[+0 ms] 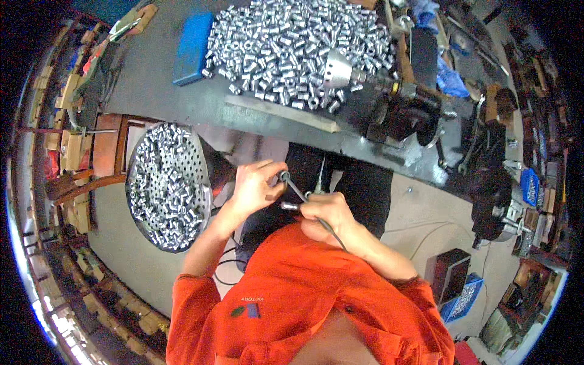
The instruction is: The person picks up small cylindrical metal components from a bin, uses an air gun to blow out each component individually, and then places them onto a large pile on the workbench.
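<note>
Silvery part (284,176) clamped in left fingers (272,168), slim grey tool (297,192) gripped by right fingers (312,210)

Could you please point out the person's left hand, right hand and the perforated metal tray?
Left hand (253,186): head view, back of the hand.
Right hand (330,211): head view, back of the hand.
Perforated metal tray (196,163): head view, bare holed surface.

A bright orange-red shirt (286,286) is worn over dark trousers (367,194).
Sleeves (193,304) are cut near elbow length; the shirt is marked with a green-and-blue emblem (252,311) and pale lettering (252,298); the left hand (257,187) and right hand (328,210) are bare.
</note>
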A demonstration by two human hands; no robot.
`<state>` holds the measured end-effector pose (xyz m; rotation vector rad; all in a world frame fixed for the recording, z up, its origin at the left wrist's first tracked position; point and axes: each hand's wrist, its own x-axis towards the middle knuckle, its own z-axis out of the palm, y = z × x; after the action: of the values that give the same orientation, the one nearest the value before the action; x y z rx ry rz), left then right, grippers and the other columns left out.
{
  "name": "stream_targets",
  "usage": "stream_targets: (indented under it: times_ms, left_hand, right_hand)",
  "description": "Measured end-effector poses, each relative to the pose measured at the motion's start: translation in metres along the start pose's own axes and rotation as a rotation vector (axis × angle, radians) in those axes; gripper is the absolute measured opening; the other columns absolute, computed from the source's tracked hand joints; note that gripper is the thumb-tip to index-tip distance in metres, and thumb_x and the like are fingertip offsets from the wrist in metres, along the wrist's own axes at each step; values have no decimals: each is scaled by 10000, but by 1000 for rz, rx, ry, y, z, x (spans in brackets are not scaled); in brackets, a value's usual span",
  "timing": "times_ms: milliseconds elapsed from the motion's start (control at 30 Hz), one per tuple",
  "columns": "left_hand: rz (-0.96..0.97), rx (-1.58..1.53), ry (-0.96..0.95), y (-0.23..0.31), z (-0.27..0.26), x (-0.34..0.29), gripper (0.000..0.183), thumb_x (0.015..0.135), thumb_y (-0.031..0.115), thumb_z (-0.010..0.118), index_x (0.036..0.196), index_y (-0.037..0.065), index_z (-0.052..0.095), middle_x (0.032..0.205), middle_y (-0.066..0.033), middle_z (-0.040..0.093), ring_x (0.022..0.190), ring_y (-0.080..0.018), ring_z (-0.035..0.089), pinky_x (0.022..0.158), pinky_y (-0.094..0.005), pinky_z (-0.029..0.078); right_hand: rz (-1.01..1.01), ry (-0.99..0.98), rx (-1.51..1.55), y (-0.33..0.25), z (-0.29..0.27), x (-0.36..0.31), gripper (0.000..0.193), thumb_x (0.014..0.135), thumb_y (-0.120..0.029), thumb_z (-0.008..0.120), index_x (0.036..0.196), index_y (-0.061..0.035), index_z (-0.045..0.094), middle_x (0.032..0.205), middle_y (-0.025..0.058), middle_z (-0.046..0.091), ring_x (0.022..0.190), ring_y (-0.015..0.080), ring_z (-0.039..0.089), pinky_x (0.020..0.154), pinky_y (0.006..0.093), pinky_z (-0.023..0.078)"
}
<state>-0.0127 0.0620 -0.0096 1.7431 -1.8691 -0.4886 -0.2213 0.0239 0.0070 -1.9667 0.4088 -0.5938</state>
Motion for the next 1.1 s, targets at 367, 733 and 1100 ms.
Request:
stream_targets:
  times_ms: [367, 733, 1100]
  left_hand:
    - [197, -239, 316, -24, -14, 173, 429, 726, 148, 677, 1124, 17, 588, 771, -127, 646, 606, -197, 619, 605, -339, 498]
    - [-514, 124, 247, -121, -146, -46, 294, 733, 124, 596, 1011, 46, 653, 744, -141, 654, 659, -238, 638, 638, -317, 502]
    - [-815, 570, 11, -192, -102, -113, 306, 726, 330, 673, 927, 100, 672, 867, -188, 655, 833, -358, 628, 756, -442, 496]
  right_hand:
    - [-23, 385, -128, -23, -16, -21, 350, 589, 137, 551, 533, -45, 258, 497, 54, 313, 390, 187, 318, 392, 291, 226]
    - [66, 314, -44, -13, 0, -12, 356, 548, 149, 561, 512, -48, 267, 487, 55, 310, 416, 173, 323, 411, 287, 217]
    - [69, 170, 66, -17, -2, -5, 316, 588, 99, 547, 530, -41, 271, 501, 44, 321, 435, 144, 300, 423, 287, 209]
